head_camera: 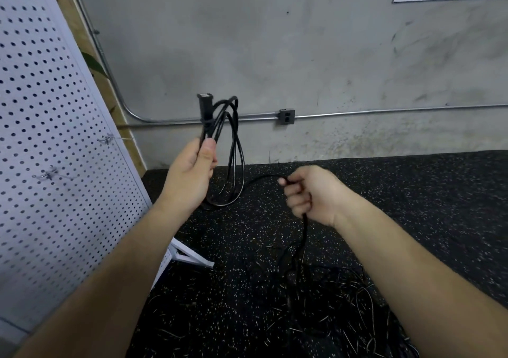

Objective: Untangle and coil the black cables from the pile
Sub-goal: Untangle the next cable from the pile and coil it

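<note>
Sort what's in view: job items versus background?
Job: coil held in left hand; cable gripped by right hand; pile on floor.
Background: pegboard, outlet, conduit, leaf.

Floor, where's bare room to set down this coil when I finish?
Bare speckled floor runs along the wall below the outlet, right of the coil. A smaller patch lies between the pegboard foot and the cable pile. It is crowded at lower right, where the pile spreads.
</note>
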`<state>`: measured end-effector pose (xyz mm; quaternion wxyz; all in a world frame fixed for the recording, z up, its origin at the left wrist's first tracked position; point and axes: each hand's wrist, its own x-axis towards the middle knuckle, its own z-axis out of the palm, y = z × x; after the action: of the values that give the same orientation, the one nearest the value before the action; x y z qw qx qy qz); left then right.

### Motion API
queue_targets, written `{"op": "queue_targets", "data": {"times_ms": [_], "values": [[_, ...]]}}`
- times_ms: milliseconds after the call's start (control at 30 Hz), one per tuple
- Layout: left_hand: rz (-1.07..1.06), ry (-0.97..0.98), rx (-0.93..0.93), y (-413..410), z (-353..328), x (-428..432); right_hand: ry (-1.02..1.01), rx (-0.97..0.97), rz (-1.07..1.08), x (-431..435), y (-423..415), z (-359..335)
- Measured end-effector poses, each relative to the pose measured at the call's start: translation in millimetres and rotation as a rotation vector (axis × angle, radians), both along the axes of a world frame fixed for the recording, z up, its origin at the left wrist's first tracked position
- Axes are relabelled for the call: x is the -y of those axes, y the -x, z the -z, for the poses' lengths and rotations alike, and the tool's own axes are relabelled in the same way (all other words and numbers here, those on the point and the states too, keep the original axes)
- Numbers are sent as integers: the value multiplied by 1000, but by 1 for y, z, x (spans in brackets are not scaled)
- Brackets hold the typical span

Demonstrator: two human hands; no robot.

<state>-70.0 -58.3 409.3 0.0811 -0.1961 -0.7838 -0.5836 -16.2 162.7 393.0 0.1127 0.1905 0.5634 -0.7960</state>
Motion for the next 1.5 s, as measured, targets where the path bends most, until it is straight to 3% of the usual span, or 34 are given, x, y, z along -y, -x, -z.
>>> {"op": "queue_targets", "data": {"times_ms": [133, 200, 367, 533, 667, 867, 967, 1067, 1133, 1200, 1333, 1400, 1500], "values": [[40, 59, -41, -10, 8, -12, 374, -100, 12, 13, -5, -28], [63, 46, -34, -14, 10, -18, 461, -179, 45, 20, -8, -38], [169, -33, -10, -19, 15, -32, 263, -275, 78, 25, -8, -44], [230, 55, 1, -31, 24, -48, -40, -337, 22, 25, -13, -45], [316, 27, 73, -37, 33, -57, 123, -424, 119, 20, -15, -53], [434, -241, 314, -48, 36, -69, 225, -512, 213, 15, -13, -53], [489, -471, 475, -44, 28, -68, -2, -539, 170, 11, -17, -52], [561, -624, 615, -37, 16, -59, -729, -601, 326, -3, -18, -44], [612, -640, 662, -33, 12, -51, -981, -570, 407, -11, -18, -31], [677, -610, 666, -32, 10, -47, -794, -401, 245, -11, -18, -19], [680, -553, 664, -32, 12, -47, -56, -218, -40, -4, -20, -6], [603, -533, 657, -29, 13, -47, 48, -243, -50, -5, -19, -7], [458, -422, 600, -19, 13, -42, 29, -269, -34, -15, -18, -23]]}}
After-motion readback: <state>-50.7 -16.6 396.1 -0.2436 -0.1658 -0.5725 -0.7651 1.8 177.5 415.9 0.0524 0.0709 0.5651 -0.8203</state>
